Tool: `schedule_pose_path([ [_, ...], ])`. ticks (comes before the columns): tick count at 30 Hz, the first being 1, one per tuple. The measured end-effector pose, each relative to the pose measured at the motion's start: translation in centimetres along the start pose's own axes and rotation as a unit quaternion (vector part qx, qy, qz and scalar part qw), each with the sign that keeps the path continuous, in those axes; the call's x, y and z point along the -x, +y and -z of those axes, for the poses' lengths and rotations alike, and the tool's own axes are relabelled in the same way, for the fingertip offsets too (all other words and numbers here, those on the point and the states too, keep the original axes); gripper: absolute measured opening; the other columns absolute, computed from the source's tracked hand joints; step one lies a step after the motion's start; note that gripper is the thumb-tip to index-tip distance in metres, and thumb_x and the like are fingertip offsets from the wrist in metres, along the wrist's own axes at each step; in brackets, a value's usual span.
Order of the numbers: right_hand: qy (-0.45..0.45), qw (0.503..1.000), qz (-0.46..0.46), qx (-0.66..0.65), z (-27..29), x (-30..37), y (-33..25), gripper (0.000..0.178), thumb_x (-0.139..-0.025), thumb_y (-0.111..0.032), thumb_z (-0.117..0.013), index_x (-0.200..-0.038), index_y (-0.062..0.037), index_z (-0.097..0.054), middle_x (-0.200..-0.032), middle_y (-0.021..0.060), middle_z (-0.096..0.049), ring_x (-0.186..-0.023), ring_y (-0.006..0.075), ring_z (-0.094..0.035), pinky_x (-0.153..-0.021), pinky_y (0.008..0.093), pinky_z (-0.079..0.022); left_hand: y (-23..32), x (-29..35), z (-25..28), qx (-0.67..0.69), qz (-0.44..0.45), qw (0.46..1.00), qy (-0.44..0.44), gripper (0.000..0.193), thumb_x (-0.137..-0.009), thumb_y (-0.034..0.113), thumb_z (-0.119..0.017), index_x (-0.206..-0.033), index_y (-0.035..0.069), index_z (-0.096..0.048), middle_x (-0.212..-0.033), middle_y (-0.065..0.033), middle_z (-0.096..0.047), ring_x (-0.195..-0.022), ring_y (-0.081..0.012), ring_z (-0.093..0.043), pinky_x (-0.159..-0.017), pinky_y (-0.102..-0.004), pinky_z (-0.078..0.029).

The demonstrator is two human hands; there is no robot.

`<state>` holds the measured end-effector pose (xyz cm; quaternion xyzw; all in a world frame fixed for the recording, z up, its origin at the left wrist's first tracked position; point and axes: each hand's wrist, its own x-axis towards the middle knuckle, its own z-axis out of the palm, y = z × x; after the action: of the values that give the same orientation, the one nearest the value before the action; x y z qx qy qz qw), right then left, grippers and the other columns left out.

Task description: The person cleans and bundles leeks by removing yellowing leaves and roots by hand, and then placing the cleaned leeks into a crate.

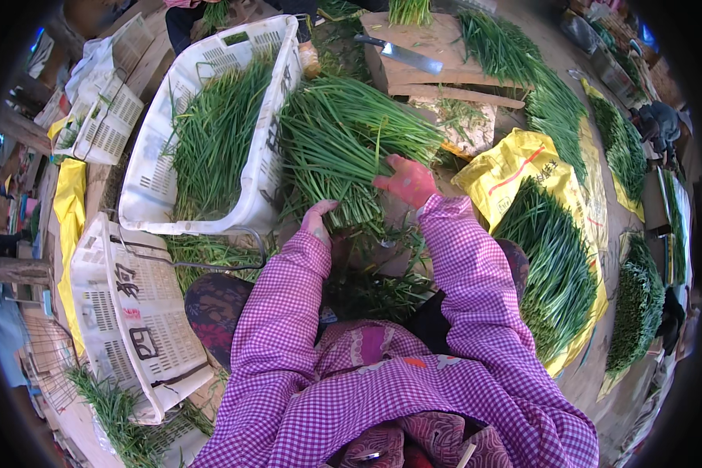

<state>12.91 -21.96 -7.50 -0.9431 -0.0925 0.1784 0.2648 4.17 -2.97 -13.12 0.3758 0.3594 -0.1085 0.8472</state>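
Note:
A large loose bunch of long green chives (343, 132) lies in front of me, its leaves spreading right from beside a white crate. My right hand (408, 181), pinkish-red and perhaps gloved, curls its fingers onto the bunch's right side. At the near left edge, my left hand (317, 220) presses against the stalks, its fingers partly hidden by leaves. Both hands hold the bunch between them. Loose chive scraps (378, 296) lie below, between my knees.
The white plastic crate (150, 175) holds more chives (222, 140). Another crate (144, 308) stands near left. A knife (402, 54) lies on a wooden block (433, 31) at the far side. Chives (550, 265) are heaped on a yellow sack (511, 164) to the right.

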Motion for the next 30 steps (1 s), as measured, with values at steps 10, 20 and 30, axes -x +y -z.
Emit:
schedule_pose_path([
  [10, 0.041, 0.999, 0.017, 0.025, -3.3, -0.9, 0.1, 0.096, -0.07, -0.067, -0.057, -0.135, -0.0003, -0.032, -0.129, 0.0189, -0.047, -0.12, 0.0366, -0.043, -0.098, 0.0401, -0.036, -0.5, 0.2, -0.2, -0.024, -0.032, 0.999, 0.021, 0.021, -0.071, 0.019, -0.056, -0.089, 0.008, -0.058, -0.084, -0.0099, -0.062, -0.075, -0.0272, -0.06, -0.06, -0.0405, -0.051],
  [20, -0.036, 0.943, 0.13, -0.304, -7.9, -0.4, -0.9, 0.089, -0.066, -0.036, -0.077, -0.133, -0.0008, -0.03, -0.12, 0.0203, -0.052, -0.114, 0.031, -0.05, -0.096, 0.0343, -0.039, 0.0, 0.5, -0.7, 0.018, -0.003, 1.0, -0.025, 0.039, -0.075, 0.03, -0.07, -0.108, 0.011, -0.057, -0.097, -0.0056, -0.062, -0.084, -0.0241, -0.06, -0.067, -0.0401, -0.049],
  [30, -0.131, 0.849, 0.053, -0.509, -7.3, -0.5, -1.1, 0.072, -0.067, -0.003, -0.075, -0.127, 0.0033, -0.037, -0.106, 0.0116, -0.06, -0.099, 0.0193, -0.056, -0.087, 0.0299, -0.043, -0.9, -0.6, 0.4, -0.005, -0.048, 0.997, -0.06, 0.037, -0.07, 0.011, -0.077, -0.103, 0.007, -0.059, -0.09, -0.0059, -0.064, -0.077, -0.0196, -0.063, -0.064, -0.0348, -0.051],
])
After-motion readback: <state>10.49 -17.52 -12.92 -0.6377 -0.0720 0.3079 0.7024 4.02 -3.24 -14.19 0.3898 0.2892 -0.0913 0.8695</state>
